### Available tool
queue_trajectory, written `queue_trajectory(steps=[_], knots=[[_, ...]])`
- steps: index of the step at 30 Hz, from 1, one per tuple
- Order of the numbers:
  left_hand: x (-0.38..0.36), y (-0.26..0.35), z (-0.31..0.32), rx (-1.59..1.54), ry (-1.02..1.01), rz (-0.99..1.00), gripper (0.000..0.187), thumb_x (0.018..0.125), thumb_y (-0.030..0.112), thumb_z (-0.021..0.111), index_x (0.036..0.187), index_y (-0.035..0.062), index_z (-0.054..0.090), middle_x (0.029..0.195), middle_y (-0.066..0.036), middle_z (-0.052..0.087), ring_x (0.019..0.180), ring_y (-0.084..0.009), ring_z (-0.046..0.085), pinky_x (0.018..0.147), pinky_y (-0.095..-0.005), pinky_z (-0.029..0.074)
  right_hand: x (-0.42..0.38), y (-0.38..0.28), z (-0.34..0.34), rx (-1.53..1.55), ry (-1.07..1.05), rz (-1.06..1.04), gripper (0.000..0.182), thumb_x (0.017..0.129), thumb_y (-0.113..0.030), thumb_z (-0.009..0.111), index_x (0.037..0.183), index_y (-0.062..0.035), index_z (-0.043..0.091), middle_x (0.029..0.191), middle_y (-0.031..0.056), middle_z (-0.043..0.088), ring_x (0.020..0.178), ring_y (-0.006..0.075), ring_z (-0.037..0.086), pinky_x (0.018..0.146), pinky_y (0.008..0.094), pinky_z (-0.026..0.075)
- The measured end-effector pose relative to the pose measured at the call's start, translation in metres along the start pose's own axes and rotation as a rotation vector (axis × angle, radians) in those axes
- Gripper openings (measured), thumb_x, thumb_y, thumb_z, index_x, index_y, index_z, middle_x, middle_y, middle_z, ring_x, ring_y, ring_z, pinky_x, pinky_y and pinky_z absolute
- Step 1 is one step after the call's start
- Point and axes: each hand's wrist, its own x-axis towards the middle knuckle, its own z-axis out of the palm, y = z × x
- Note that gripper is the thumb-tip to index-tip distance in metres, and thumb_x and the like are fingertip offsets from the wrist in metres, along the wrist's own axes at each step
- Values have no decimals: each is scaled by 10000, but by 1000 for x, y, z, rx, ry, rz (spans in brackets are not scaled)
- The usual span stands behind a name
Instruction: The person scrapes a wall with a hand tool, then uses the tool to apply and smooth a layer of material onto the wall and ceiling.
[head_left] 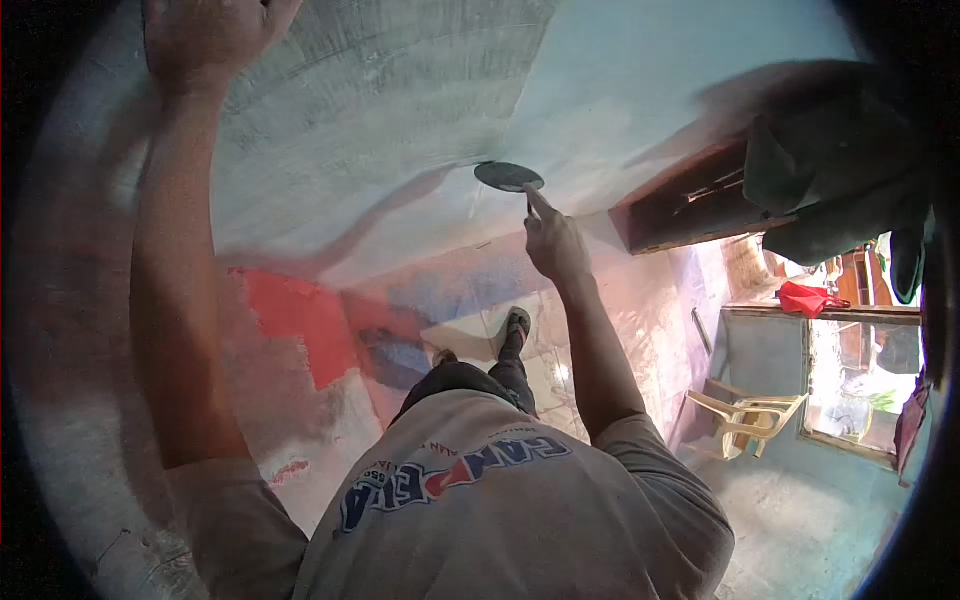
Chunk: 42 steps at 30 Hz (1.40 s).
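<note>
The person's shirt (480, 500) is filling the near view, both arms reaching outward. The left hand (205, 35) is pressing flat and open against the wall (380, 90), holding nothing, apparently for bracing. The right hand (555, 240) is extending its forefinger to the dark disc (508, 176), the fingertip touching its near rim, the other fingers curled; no grip is closing on it. The disc is sitting against the pale wall surface. Farther off, a plastic chair (745, 415) is standing near a window (850, 380).

Left hand (210, 35) cut off, perhaps gripping.
</note>
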Motion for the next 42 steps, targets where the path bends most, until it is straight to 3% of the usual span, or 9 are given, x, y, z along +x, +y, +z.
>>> queue_trajectory(steps=[9,13,17,24,28,29,32,38,42], knots=[[-1,-20,20,156,125,131,741,783,206,700,1504,252,532,1652,-35,389,1520,-336,335,1173,-577,316,1,8,12,19,58,-65,499,932,-124,553,1429,-99,577,907,324,688,856,487,690,755,553,531],[2,0,2,125,24,19,728,795,209,698,1503,254,534,1650,-30,391,1517,-326,343,1195,-569,293,-2,-7,1,67,116,-38,531,926,-120,547,1457,-113,561,850,339,663,808,497,682,719,558,512],[0,-3,5,141,48,51,716,805,207,695,1501,257,536,1643,-26,401,1514,-318,347,1209,-568,274,-2,17,-1,51,89,-159,563,912,-102,544,1470,-35,525,819,334,658,794,481,686,697,532,517],[3,-1,-2,90,75,64,678,826,286,666,1492,247,549,1622,-36,432,1497,-322,367,1232,-578,235,-38,40,-26,58,76,15,465,941,-132,565,1365,57,584,893,299,683,854,402,716,765,468,535],[4,-2,1,128,95,78,667,830,303,660,1486,242,556,1610,-38,448,1478,-321,393,1234,-576,234,-38,45,-19,36,-9,39,403,952,-156,569,1298,39,636,894,287,689,866,398,716,774,460,534],[5,-2,1,125,95,76,667,828,301,663,1484,244,558,1608,-36,451,1476,-320,396,1233,-574,237,-38,48,-11,162,79,-54,370,933,-88,551,1268,34,648,878,327,670,858,493,678,763,539,523],[4,-1,-5,61,91,69,670,821,295,674,1481,262,560,1614,-18,444,1478,-306,397,1234,-558,248,-37,13,-23,51,179,-147,360,930,-74,544,1250,30,674,895,335,676,864,479,692,764,523,534],[3,-2,2,51,143,71,683,813,284,682,1484,265,553,1609,-11,449,1482,-297,392,1236,-549,250,-29,-26,-39,2,83,34,332,933,-110,556,1197,12,717,908,326,683,857,473,694,775,516,542],[2,-2,2,51,133,81,692,810,271,684,1488,264,548,1614,-11,443,1489,-294,382,1232,-554,249,-9,-5,-10,-23,92,-6,326,946,-138,550,1191,10,707,894,320,681,846,476,687,751,525,541]])
